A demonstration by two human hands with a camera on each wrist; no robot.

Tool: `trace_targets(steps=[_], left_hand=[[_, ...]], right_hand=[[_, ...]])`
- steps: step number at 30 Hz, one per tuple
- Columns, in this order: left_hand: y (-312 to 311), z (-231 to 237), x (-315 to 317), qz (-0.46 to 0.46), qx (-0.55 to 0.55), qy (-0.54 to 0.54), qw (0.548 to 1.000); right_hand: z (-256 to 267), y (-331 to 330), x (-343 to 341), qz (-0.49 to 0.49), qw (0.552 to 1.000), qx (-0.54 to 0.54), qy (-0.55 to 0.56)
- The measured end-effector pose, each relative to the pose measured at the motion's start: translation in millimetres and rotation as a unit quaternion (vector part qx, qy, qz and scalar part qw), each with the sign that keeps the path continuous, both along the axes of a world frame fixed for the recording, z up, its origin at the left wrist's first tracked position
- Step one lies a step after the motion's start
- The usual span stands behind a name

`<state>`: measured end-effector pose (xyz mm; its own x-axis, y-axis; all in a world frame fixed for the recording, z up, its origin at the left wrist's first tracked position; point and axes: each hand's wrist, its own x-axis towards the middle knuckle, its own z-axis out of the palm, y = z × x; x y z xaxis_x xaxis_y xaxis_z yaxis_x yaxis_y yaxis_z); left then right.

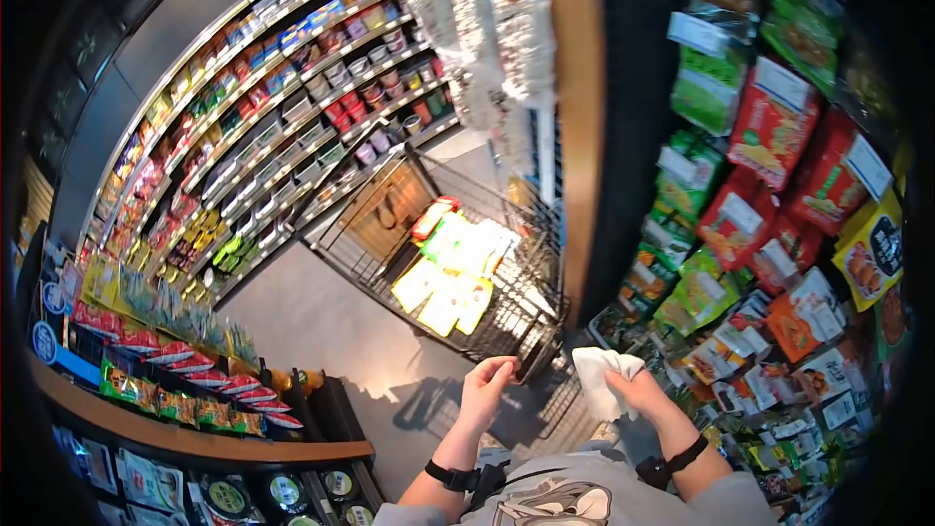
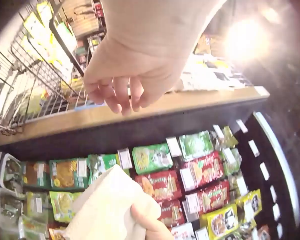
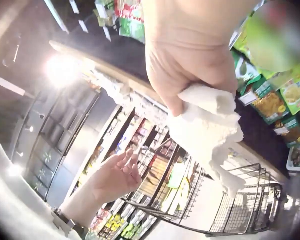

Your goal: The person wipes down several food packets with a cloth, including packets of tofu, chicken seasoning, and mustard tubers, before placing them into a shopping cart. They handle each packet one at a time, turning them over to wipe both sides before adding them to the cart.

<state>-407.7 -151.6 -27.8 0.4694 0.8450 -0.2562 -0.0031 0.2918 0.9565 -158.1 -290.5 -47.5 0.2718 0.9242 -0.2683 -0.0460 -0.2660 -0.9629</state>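
Observation:
A crumpled white cloth [image 1: 592,382] is gripped in my right hand [image 1: 643,394], thumb laid over it. In the right wrist view the folded cloth [image 3: 205,127] hangs below the palm with uneven edges. My left hand [image 1: 484,392] hovers near the end of a black wire shopping cart [image 1: 534,356] with its fingers loosely bent. Nothing shows between those fingers [image 2: 121,95] in the left wrist view. Bright yellow and green packs [image 1: 443,297] lie inside the cart, along with a red pack [image 1: 435,217].
To the right, a sloping display holds red packs [image 1: 774,127] and green packs [image 1: 706,88], behind a wooden edge [image 1: 581,136]. Long stocked shelves [image 1: 292,88] curve along the far side. A lower shelf with a wooden ledge [image 1: 195,433] stands at left. Grey floor [image 1: 292,302] lies between.

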Motion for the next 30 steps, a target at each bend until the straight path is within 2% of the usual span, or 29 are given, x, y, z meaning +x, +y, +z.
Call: trace_targets(steps=[3, 8, 10, 13, 16, 18, 21, 25, 30], left_hand=[[22.4, -7.1, -86.2, 0.094, -0.013, -0.015, 0.995], [52.3, -16.7, -221.5, 0.193, -0.036, 0.015, 0.98], [63.2, -19.3, -261.0, 0.2, -0.053, 0.029, 0.978], [79.9, -26.9, -302.3, 0.249, -0.077, -0.003, 0.965], [100.1, -29.9, -320.6, 0.266, -0.096, -0.019, 0.959], [115.7, -33.3, -320.6, 0.265, -0.109, -0.019, 0.958], [140.1, -33.3, -312.0, 0.257, -0.121, -0.013, 0.959], [191.4, -23.8, -294.2, 0.205, -0.097, 0.003, 0.974], [270.1, 7.7, -251.1, 0.141, -0.081, 0.048, 0.986]], right_hand=[[9.5, 53.7, -66.8, 0.015, 1.0, 0.001, -0.016], [4.2, 136.8, -163.8, 0.048, 0.999, -0.003, -0.026], [3.1, 164.1, -194.6, 0.032, 0.998, 0.045, -0.024], [14.3, 198.8, -224.5, 0.01, 1.0, 0.024, -0.016], [24.6, 241.5, -232.6, -0.024, 0.997, 0.05, 0.048], [32.7, 274.8, -225.4, -0.044, 0.997, 0.065, 0.011], [28.0, 330.8, -205.5, -0.104, 0.994, 0.029, 0.028], [-27.5, 410.9, -174.7, -0.189, 0.976, -0.016, 0.104], [-136.2, 475.7, -135.0, -0.276, 0.939, -0.168, 0.114]])
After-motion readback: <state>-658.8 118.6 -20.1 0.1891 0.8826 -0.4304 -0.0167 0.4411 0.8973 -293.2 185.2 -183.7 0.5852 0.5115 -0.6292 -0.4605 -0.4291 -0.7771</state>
